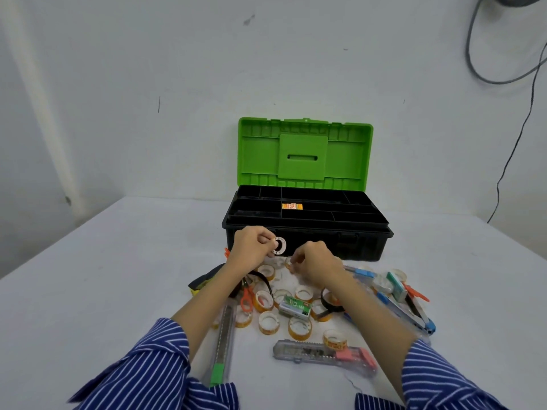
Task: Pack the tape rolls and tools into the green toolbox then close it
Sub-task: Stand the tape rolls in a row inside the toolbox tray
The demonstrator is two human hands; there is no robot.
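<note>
The toolbox (367, 245) stands open at the table's far middle, its green lid (305, 152) upright and its black divided tray holding one orange-labelled item (292, 206). My left hand (251, 247) holds a small tape roll (279, 245) up in front of the box's front wall. My right hand (316, 263) pinches another small tape roll (291, 264) just above the table. Several clear tape rolls (268, 322) lie scattered in front of the box, with a black tape roll (331, 300) among them.
Utility knives lie near me: a green-ended one (223, 335), a pink-ended one (322, 352) and blue ones (399, 309) at right. Orange-handled scissors (247, 298), a green staple box (296, 307) and a black-yellow tool (204, 281) sit in the pile. A cable hangs on the right wall.
</note>
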